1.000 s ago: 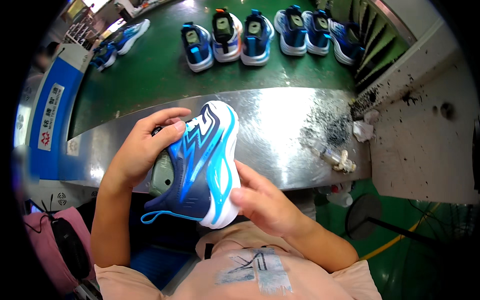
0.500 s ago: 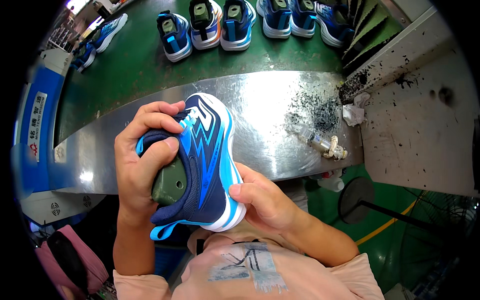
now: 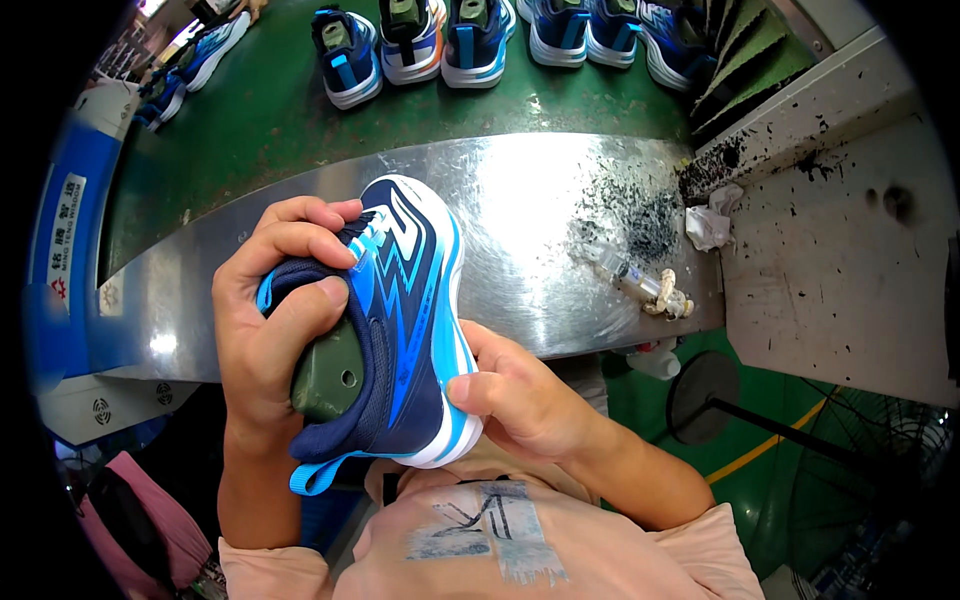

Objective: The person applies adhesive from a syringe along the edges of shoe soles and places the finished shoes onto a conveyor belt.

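Fingers (image 3: 305,240) grip blue shoe (image 3: 405,350); lettered label (image 3: 67,240) left.

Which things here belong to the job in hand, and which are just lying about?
Job in hand:
Shoe, left fingers at its opening, right fingers on its sole
Green last inside it
Row of shoes, probably

Lying about, apparently:
White wad
Clear tube, use unclear
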Available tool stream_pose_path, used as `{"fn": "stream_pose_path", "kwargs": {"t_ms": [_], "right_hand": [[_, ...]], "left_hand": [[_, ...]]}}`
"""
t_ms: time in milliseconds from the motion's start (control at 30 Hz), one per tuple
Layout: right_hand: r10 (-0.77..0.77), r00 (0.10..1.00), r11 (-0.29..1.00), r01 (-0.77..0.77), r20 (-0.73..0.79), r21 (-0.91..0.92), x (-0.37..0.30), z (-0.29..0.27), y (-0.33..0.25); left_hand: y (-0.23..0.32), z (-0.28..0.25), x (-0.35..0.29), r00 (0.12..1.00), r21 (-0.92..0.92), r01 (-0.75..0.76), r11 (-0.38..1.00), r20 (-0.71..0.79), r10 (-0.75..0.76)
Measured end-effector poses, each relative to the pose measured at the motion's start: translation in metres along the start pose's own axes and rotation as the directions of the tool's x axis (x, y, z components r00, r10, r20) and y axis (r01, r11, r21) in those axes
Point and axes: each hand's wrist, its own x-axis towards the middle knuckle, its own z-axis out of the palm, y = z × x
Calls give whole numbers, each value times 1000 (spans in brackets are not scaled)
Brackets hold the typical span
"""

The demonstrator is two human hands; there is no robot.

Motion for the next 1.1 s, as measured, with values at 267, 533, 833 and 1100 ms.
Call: {"fn": "stream_pose_path", "kwargs": {"t_ms": [267,533,833,1100], "right_hand": [[43,999,998,-43,3,-35,0,2,-5],[17,999,991,-21,-33,-135,-1,8,3],[-54,998,984,46,-44,-171,8,2,13],[-21,996,972,-1,-90,-234,10,15,-3]], "left_hand": [[0,2,-3,1000,-16,-5,1000,-19,4],[-24,-11,-9,992,-223,-110,969,-80,95],[-27,-11,-10,988,-356,-114,928,-141,67],[-29,-19,-10,981,-380,-106,919,-190,34]]}}
